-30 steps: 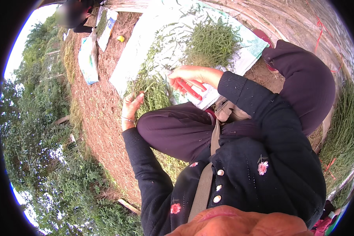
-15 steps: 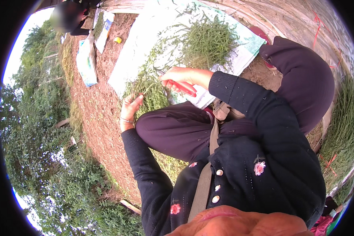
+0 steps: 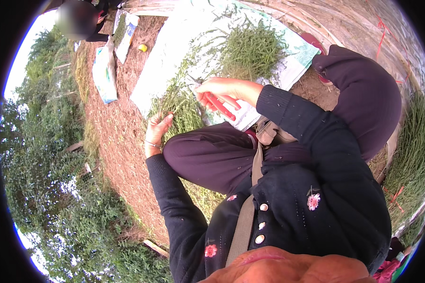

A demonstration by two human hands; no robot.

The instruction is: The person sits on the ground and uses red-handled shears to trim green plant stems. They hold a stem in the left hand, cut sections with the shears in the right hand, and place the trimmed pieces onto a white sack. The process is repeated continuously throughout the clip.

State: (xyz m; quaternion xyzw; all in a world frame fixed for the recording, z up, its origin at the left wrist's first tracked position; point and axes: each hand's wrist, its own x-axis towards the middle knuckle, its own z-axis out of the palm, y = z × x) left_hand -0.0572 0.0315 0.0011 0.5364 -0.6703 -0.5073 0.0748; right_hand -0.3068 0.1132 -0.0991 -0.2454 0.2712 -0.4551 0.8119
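My left hand [image 3: 157, 125] pinches thin green plant stems [image 3: 172, 106] beside my bent left knee. To the upper right of it, my right hand [image 3: 223, 89] grips red-handled shears [image 3: 222, 107], handles apart and metal blades pointing up-left over the stems. Loose green sprigs lie on a pale sheet [image 3: 158, 56] in front of me, and a denser green heap [image 3: 250, 52] sits on its right part.
Another person [image 3: 99, 21] works at upper left near white sacks [image 3: 104, 75] and a small yellow round object [image 3: 142, 48]. Reddish soil [image 3: 118, 141] and leafy trees lie left; creased plastic sheeting [image 3: 354, 28], red strings and long grass [image 3: 408, 155] lie right.
My right hand has shifted slightly left with the shears, whose handles drew closer half a second ago and are apart again now. My left hand stays on the stems.
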